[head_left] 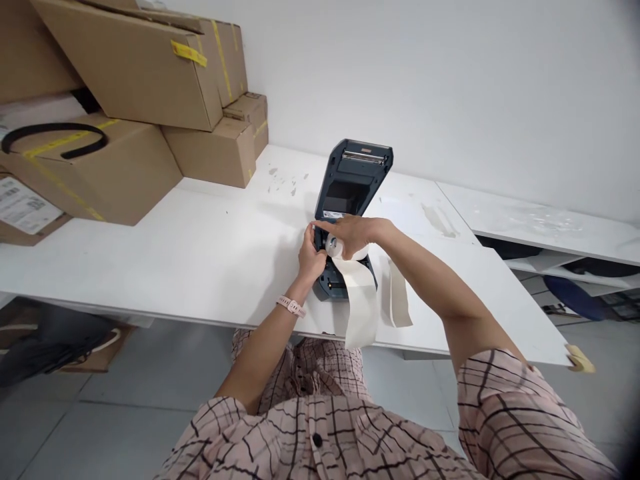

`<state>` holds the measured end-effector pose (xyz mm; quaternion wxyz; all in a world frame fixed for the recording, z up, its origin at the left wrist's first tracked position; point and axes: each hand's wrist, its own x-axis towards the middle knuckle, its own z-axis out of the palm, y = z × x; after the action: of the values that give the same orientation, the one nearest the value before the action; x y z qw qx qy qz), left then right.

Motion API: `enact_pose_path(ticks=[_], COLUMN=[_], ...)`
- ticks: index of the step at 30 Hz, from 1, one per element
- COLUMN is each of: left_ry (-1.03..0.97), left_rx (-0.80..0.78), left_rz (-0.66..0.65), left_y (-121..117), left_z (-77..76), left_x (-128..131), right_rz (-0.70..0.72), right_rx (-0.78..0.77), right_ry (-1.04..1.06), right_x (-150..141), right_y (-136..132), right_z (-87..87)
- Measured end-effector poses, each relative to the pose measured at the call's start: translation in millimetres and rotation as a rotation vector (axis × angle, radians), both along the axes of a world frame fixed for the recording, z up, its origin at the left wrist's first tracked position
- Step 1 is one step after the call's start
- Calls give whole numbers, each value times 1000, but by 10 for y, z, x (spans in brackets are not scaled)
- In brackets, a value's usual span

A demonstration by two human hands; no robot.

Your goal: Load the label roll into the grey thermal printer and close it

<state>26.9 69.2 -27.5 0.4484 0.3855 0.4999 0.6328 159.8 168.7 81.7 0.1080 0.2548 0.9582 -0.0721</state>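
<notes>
A dark blue-grey label printer [356, 175] stands on the white table with its lid tipped up and back. Inside its base lies a roll of white label paper [334, 246], whose loose strip [361, 300] runs toward me and hangs over the table's front edge. My left hand [311, 257] is closed around the printer's left side, its thumb reaching inside beside the roll. From above, my right hand [354, 233] is closed over the roll; some of its fingers are hidden inside the printer. Right of the printer lies a separate strip of paper [399, 295].
Cardboard boxes [150, 73] are stacked at the back left, with a black band [55, 128] on one. A white wall [440, 87] rises behind the table [225, 260]. Shelves [545, 263] stand at the right, and a dark bag [65, 337] sits below at the left.
</notes>
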Motion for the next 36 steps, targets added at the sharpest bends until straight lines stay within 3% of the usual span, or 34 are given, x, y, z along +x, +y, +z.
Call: enact_pose_path(ticks=[5,9,13,18,21,24,30,36], left_ry=[-52,-43,-39,-43,-49,-89,-104,-159], left_rx=[4,-18,-17,-2,26,47,54,33], left_rz=[12,10,-2,-7,-27,-78,-191,-222], left_y=[47,24,-44,-65,-55,-61,-82,-60], left_z=[-52,-33,9,29,23,-4,-71,-64], left_x=[10,8,8,1,-10,-32,-110,-118], right_rz=[57,-23,-81,-301,-401,-485,-593,-664], right_rx=[63,-65,-166,25,92,194,256,283], right_ry=[3,50,239,472,566,593,635,701], right_x=[-84,48,348,602,575,453,297,221], right_y=[-128,-194,-406,-1226,-1774,-2068,-2075,-2072], right_z=[-106,-26,30,-227,-497,-703,-804,-834])
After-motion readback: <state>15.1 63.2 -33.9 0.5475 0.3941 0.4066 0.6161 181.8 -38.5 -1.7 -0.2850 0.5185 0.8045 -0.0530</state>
